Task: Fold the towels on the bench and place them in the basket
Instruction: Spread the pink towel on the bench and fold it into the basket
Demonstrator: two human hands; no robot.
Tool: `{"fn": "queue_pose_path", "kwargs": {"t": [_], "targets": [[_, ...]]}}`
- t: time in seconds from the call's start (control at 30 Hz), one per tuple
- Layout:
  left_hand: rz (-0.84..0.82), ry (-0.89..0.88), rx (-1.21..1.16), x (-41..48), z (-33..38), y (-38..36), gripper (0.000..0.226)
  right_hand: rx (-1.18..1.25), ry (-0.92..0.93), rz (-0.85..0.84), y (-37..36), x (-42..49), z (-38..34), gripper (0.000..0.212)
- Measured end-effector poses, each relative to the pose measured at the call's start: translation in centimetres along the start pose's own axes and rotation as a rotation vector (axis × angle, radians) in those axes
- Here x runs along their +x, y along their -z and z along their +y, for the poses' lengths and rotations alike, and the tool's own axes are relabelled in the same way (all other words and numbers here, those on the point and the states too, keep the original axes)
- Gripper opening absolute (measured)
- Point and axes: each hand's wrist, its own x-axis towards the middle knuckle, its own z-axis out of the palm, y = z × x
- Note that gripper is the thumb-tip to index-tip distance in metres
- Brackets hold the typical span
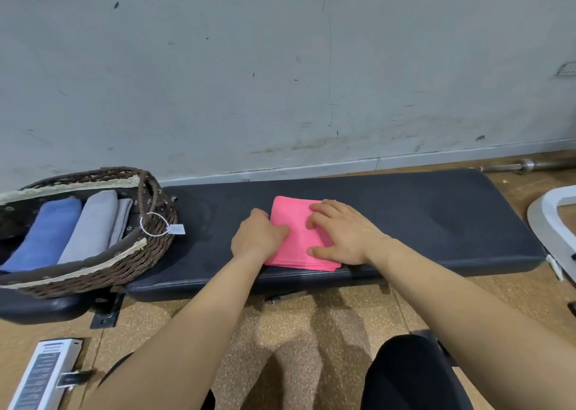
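Pink towel [291, 213], folded, mid-counter [436, 222]: likely soft, light, limp; best gripped at side edges. Right hand [343, 232] spread flat on top; left hand [260, 235] curled at 9 o'clock edge, grip unclear.

bare bench [420, 222] right of the pink towel [296, 222], basket [149, 247] blocking the left end

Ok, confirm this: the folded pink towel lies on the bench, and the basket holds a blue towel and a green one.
Not green: the head view shows a grey towel beside the blue towel in the basket. The pink towel part is right.
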Motion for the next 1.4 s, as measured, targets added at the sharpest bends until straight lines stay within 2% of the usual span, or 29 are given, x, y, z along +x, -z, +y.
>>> {"fn": "queue_pose_path", "kwargs": {"t": [0.07, 0.2, 0.3, 0.43, 0.6, 0.73, 0.9, 0.97, 1.07, 1.1, 1.27, 1.33, 1.4], "targets": [[-0.067, 0.008, -0.105, 0.5, 0.5, 0.7, 0.029, -0.022, 0.009, -0.006, -0.1, 0.1, -0.4, 0.061], [-0.098, 0.015, -0.277, 1.2, 1.3, 2.3, 0.02, -0.011, -0.027, 0.023, -0.5, 0.5, -2.2, 0.061], [-0.047, -0.059, -0.226, 1.4, 1.7, 3.4, 0.016, 0.034, -0.123, 0.09, -1.5, 1.1, -4.2, 0.062], [-0.013, -0.188, -0.075, 1.0, 2.3, 3.7, 0.024, 0.052, -0.188, 0.169, -2.9, 1.4, -6.3, 0.066], [0.066, -0.334, 0.106, 0.1, 2.5, 2.9, 0.026, 0.084, -0.053, 0.303, -1.6, -0.7, -4.2, 0.044], [0.091, -0.401, 0.178, -1.1, 2.9, 2.0, 0.028, 0.06, 0.034, 0.156, -1.8, -1.8, -2.8, 0.057], [0.063, -0.391, 0.184, -1.8, 3.0, 1.7, 0.037, 0.031, 0.022, 0.053, -2.1, -1.2, -3.8, 0.066], [0.068, -0.394, 0.188, -2.0, 2.9, 1.7, 0.037, 0.064, 0.014, 0.086, -2.0, -1.7, -3.7, 0.063], [0.078, -0.421, 0.213, -2.3, 2.8, 1.4, 0.038, 0.078, -0.041, 0.262, -1.9, -3.1, -2.1, 0.047], [0.079, -0.428, 0.217, -2.5, 2.9, 1.2, 0.039, 0.076, -0.07, 0.262, -2.0, -3.6, -1.3, 0.048], [0.024, -0.44, 0.219, -3.8, 4.4, -0.1, 0.047, 0.081, -0.123, 0.056, -3.0, -5.2, -0.4, 0.057], [0.008, -0.459, 0.258, -4.3, 4.7, -0.8, 0.046, 0.079, -0.141, 0.068, -3.4, -5.5, -0.7, 0.056], [-0.005, -0.469, 0.281, -4.5, 4.6, -1.5, 0.038, 0.13, -0.206, 0.17, -3.4, -5.8, -0.9, 0.043]]}}
